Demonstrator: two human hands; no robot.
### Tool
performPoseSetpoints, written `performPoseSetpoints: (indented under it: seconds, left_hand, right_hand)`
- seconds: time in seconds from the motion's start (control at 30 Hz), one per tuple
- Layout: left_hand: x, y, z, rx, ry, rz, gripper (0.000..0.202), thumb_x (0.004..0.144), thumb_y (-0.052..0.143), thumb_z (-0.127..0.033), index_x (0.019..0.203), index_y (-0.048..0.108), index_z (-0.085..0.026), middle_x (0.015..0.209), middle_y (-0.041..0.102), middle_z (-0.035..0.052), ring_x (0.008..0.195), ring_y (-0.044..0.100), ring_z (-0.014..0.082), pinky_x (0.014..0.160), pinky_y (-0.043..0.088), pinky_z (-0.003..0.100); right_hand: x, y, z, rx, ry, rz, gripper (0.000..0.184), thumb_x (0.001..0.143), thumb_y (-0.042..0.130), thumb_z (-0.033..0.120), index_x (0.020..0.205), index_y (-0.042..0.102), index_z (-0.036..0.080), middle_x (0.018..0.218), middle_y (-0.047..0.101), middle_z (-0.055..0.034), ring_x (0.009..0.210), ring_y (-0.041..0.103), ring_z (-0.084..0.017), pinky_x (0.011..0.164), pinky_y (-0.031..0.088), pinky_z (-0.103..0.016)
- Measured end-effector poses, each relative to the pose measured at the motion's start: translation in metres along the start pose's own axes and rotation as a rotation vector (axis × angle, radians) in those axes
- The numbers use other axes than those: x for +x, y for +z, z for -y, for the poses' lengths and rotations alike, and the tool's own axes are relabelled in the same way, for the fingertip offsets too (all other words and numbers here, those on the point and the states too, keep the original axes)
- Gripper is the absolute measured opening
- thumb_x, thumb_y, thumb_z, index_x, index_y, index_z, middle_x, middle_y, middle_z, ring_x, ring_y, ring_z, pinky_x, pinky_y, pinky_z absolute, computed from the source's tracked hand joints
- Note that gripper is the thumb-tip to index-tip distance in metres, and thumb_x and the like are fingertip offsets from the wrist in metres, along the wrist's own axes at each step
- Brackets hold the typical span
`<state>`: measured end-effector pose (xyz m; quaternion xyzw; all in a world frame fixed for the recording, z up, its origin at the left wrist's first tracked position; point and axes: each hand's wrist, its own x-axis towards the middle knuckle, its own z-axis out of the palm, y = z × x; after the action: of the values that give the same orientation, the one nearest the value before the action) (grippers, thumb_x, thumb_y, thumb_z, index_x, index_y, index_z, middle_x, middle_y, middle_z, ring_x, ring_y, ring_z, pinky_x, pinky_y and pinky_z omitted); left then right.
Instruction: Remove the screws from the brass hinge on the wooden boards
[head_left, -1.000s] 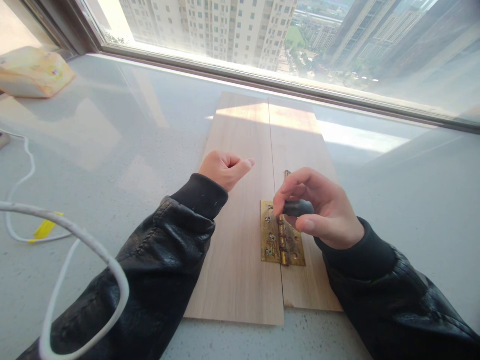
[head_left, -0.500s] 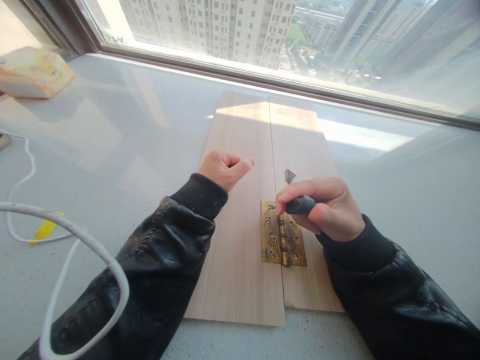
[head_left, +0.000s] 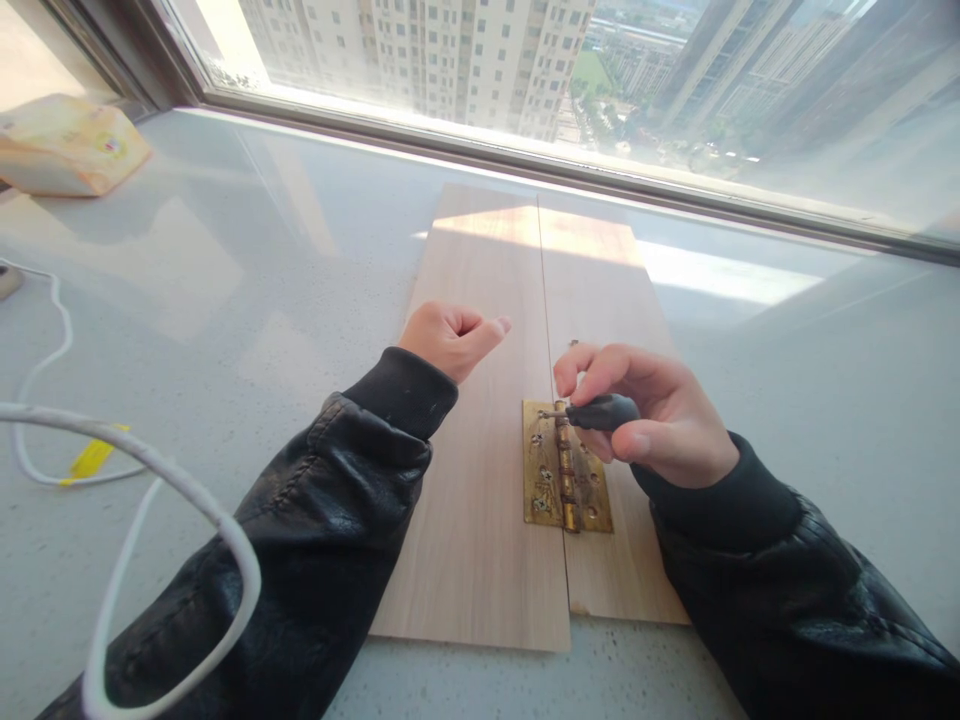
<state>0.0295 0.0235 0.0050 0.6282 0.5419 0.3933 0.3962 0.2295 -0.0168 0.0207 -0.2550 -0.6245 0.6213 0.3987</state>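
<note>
Head cam looked down at my sleeves. Nearest was the brass hinge (head_left: 566,478), lying flat across the seam between two wood boards (head_left: 480,500) on the grey counter (head_left: 225,330). My right hand (head_left: 652,415) had its grip wrapped around a small black-handled screwdriver (head_left: 600,412), tip pointing left at the hinge's top left screw hole. My left hand (head_left: 450,338) was a clenched fist holding nothing, resting on the left board. Further out: a white cable (head_left: 45,355) at left, then the window (head_left: 525,70).
</note>
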Motion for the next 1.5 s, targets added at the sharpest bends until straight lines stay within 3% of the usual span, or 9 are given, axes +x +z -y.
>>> performPoseSetpoints:
  seconds: [0.17, 0.37, 0.53, 0.6, 0.77, 0.93, 1.1, 1.2, 1.5]
  left_hand:
    - [0.001, 0.000, 0.001, -0.005, 0.007, 0.004, 0.052, 0.080, 0.057, -0.034, 0.045, 0.022, -0.019, 0.048, 0.015, -0.0074, 0.046, 0.016, 0.0039, 0.047, 0.011, 0.025]
    - [0.000, 0.000, 0.000, -0.004, 0.008, 0.005, 0.051, 0.080, 0.057, -0.032, 0.045, 0.022, -0.019, 0.048, 0.015, -0.0074, 0.047, 0.016, 0.0039, 0.048, 0.011, 0.026]
    - [0.000, 0.000, -0.002, -0.005, 0.009, 0.004, 0.051, 0.081, 0.057, -0.032, 0.045, 0.022, -0.019, 0.049, 0.015, -0.0072, 0.047, 0.016, 0.0039, 0.048, 0.010, 0.026]
    - [0.001, 0.000, -0.002, -0.007, 0.013, 0.007, 0.052, 0.080, 0.057, -0.032, 0.045, 0.022, -0.019, 0.048, 0.015, -0.0071, 0.047, 0.016, 0.0039, 0.048, 0.010, 0.026]
    - [0.001, 0.000, -0.002, 0.001, 0.010, 0.012, 0.051, 0.080, 0.057, -0.033, 0.046, 0.022, -0.019, 0.049, 0.015, -0.0070, 0.047, 0.016, 0.0039, 0.048, 0.010, 0.026]
    - [0.000, -0.001, -0.002, -0.001, 0.004, 0.009, 0.051, 0.080, 0.057, -0.034, 0.045, 0.022, -0.019, 0.048, 0.015, -0.0072, 0.047, 0.016, 0.0040, 0.048, 0.011, 0.026]
    - [0.000, -0.001, -0.001, 0.000, 0.008, 0.014, 0.051, 0.080, 0.057, -0.034, 0.045, 0.023, -0.019, 0.048, 0.016, -0.0072, 0.047, 0.016, 0.0043, 0.048, 0.011, 0.026]
    - [0.000, 0.000, -0.001, 0.006, 0.012, 0.008, 0.051, 0.080, 0.057, -0.034, 0.045, 0.022, -0.019, 0.048, 0.015, -0.0072, 0.047, 0.016, 0.0045, 0.048, 0.011, 0.026]
    - [-0.003, 0.000, -0.004, 0.010, -0.006, 0.004, 0.050, 0.080, 0.056, -0.033, 0.045, 0.024, -0.019, 0.049, 0.016, -0.0071, 0.047, 0.017, 0.0043, 0.047, 0.011, 0.025]
  right_hand:
    - [0.000, -0.001, 0.002, -0.182, -0.068, -0.135, 0.025, 0.064, 0.083, 0.033, 0.084, 0.073, 0.021, 0.072, 0.060, -0.0016, 0.053, 0.048, -0.007, 0.039, 0.035, -0.020]
    - [-0.006, -0.003, -0.006, -0.044, -0.053, -0.120, 0.023, 0.077, 0.073, 0.037, 0.093, 0.071, 0.022, 0.082, 0.070, -0.0041, 0.036, 0.037, -0.002, 0.026, 0.020, -0.018]
    - [-0.001, 0.010, -0.003, -0.089, -0.074, -0.047, 0.024, 0.079, 0.070, 0.042, 0.086, 0.075, 0.019, 0.073, 0.071, -0.0070, 0.058, 0.062, -0.012, 0.049, 0.049, -0.023]
    - [0.000, 0.012, -0.002, -0.115, -0.074, 0.008, 0.024, 0.081, 0.068, 0.042, 0.082, 0.074, 0.018, 0.071, 0.070, -0.0067, 0.065, 0.065, -0.014, 0.057, 0.052, -0.026]
    - [-0.003, 0.006, -0.001, -0.017, -0.006, 0.035, 0.042, 0.075, 0.068, 0.055, 0.090, 0.069, 0.015, 0.079, 0.065, -0.0055, 0.049, 0.055, -0.008, 0.040, 0.042, -0.022]
    - [-0.001, 0.003, -0.001, 0.008, -0.028, -0.051, 0.027, 0.072, 0.078, 0.030, 0.091, 0.061, 0.020, 0.081, 0.066, -0.0013, 0.049, 0.056, -0.008, 0.042, 0.047, -0.021]
    - [0.002, 0.003, 0.000, -0.036, -0.063, -0.112, 0.021, 0.070, 0.079, 0.028, 0.084, 0.068, 0.017, 0.084, 0.062, -0.0023, 0.050, 0.052, -0.004, 0.039, 0.042, -0.018]
    - [-0.001, -0.002, -0.001, -0.049, -0.050, -0.087, 0.022, 0.070, 0.079, 0.032, 0.087, 0.072, 0.018, 0.073, 0.059, -0.0002, 0.044, 0.049, -0.004, 0.034, 0.036, -0.017]
    - [-0.007, -0.002, -0.009, 0.105, 0.020, 0.065, 0.031, 0.086, 0.060, 0.044, 0.109, 0.064, 0.023, 0.082, 0.064, -0.0022, 0.036, 0.041, -0.001, 0.030, 0.027, -0.016]
